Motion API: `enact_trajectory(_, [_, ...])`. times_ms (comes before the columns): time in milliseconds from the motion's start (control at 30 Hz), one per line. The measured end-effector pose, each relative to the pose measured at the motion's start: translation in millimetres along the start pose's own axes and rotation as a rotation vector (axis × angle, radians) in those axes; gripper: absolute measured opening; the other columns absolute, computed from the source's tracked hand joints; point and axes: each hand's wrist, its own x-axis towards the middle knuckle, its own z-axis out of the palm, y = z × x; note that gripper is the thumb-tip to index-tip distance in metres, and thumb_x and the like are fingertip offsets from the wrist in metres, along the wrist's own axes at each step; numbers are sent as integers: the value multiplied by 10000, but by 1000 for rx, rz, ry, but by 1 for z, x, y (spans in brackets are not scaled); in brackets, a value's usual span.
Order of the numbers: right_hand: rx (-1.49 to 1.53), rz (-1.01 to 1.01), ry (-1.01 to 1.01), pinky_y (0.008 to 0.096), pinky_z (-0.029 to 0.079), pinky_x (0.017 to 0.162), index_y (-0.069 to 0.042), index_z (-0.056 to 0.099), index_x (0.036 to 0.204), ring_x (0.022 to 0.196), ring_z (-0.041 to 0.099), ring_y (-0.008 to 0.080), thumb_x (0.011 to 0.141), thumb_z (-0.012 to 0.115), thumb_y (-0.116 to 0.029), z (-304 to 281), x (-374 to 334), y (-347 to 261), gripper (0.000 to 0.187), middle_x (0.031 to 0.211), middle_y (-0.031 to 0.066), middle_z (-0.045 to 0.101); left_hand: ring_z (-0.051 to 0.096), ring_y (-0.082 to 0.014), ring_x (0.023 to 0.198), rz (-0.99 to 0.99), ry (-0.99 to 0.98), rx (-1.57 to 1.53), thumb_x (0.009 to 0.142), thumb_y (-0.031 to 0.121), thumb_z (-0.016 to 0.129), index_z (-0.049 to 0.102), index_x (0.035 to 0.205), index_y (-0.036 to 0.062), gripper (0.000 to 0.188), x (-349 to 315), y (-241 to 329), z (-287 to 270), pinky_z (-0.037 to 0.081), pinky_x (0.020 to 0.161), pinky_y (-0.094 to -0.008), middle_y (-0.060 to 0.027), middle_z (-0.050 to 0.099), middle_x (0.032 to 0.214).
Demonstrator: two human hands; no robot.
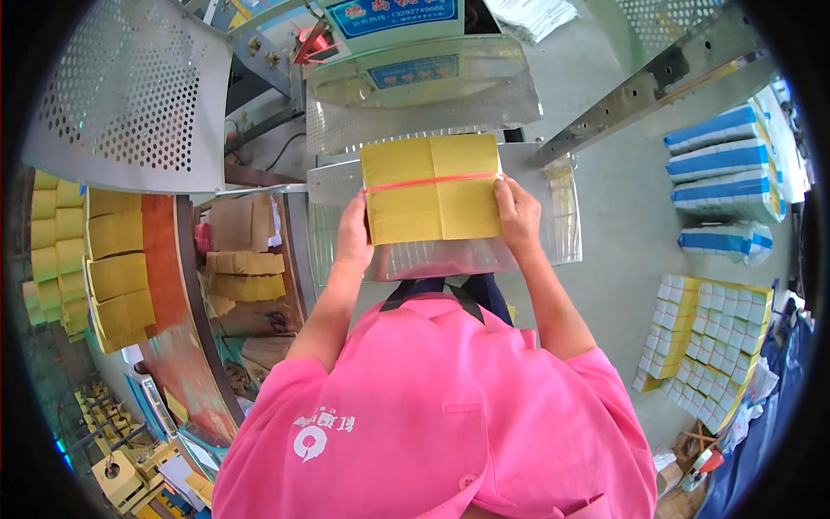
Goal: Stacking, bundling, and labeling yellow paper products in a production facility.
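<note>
Between my two hands is a bundle of yellow paper (432, 212), with a crease down its middle and a red band round it crosswise. My left hand (354, 233) grips the bundle's left edge, and my right hand (519, 213) grips the right edge near the band. The bundle is held level above a shiny metal tray (562, 212) in front of my body. Most of the fingers are hidden beneath the paper; the thumbs lie along its sides.
Behind the tray rises a machine with a clear cover (424, 86). A perforated metal panel (130, 104) stands upper left, a metal bar (640, 95) upper right. Yellow paper stacks (119, 281) lie on a left table. At right are blue-and-white packs (722, 164) and banded bundles (709, 337).
</note>
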Motion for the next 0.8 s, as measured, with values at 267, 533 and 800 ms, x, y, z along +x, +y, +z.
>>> enact_trajectory(267, [415,258,160,255,453,640,60,669,905,668,548,81,959,542,-247,1,-13,45,336,720,28,637,647,-225,686,546,83,1281,1017,313,435,649,871,-37,435,-17,20,0,474,630,-399,-95,660,707])
enact_trajectory(533, [440,344,156,279,487,756,-17,671,1026,832,625,136,947,531,-221,-34,8,49,259,945,75,681,607,-221,1046,-102,48,263,995,464,411,471,1314,-52,610,14,32,-32,470,931,-373,-173,603,1204])
enact_trajectory(800, [-38,126,70,457,469,853,-59,653,955,985,605,376,975,392,-317,62,-1,92,367,1056,195,651,662,-282,917,-188,-86,427,1000,282,387,541,1222,-13,400,37,6,-25,569,747,-389,-158,633,1105])
